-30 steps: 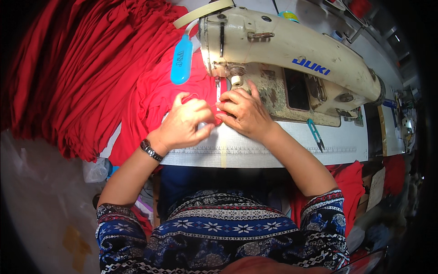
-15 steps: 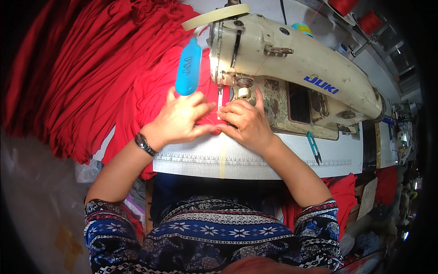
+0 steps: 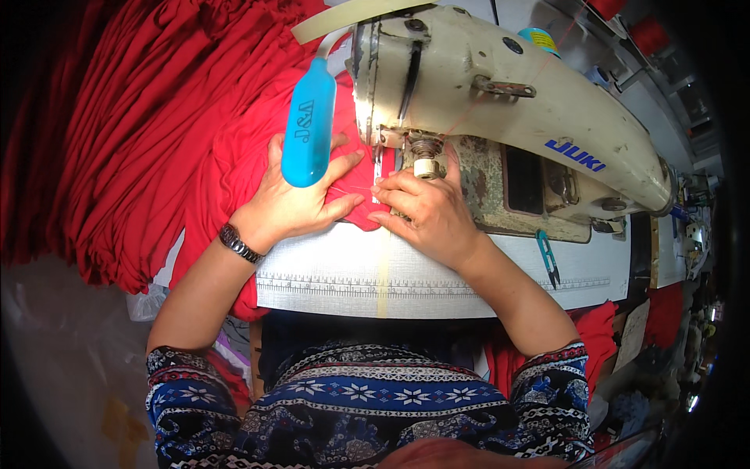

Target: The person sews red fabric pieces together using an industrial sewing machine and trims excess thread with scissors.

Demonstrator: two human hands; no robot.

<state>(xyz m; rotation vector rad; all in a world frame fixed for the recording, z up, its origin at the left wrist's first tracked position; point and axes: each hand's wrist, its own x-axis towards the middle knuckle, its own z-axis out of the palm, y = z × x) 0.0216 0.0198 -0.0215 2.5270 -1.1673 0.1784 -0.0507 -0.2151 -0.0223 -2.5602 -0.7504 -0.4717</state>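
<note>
Red knit fabric (image 3: 355, 211) lies under the needle area of a cream sewing machine (image 3: 484, 78). My left hand (image 3: 289, 199), a dark watch on its wrist, rests on the fabric left of the needle, fingers spread. My right hand (image 3: 433, 211) is at the fabric's right edge, thumb and fingertips closed on it beside a narrow white strip (image 3: 376, 194) below the presser foot. A fine thread crosses the fabric between my hands. The right fingertips partly hide the edge.
A blue lamp (image 3: 308, 125) hangs over my left hand. A large heap of red fabric (image 3: 141, 117) fills the left side. Small blue-green thread snips (image 3: 548, 258) lie on the white tabletop (image 3: 312, 301) by its ruler markings. Red thread spools (image 3: 647, 35) stand at far right.
My left hand has shifted left and flattened on the fabric, its thumb drawn away from the right thumb. The fabric's near corner now shows. My right hand stays beside the needle area.
</note>
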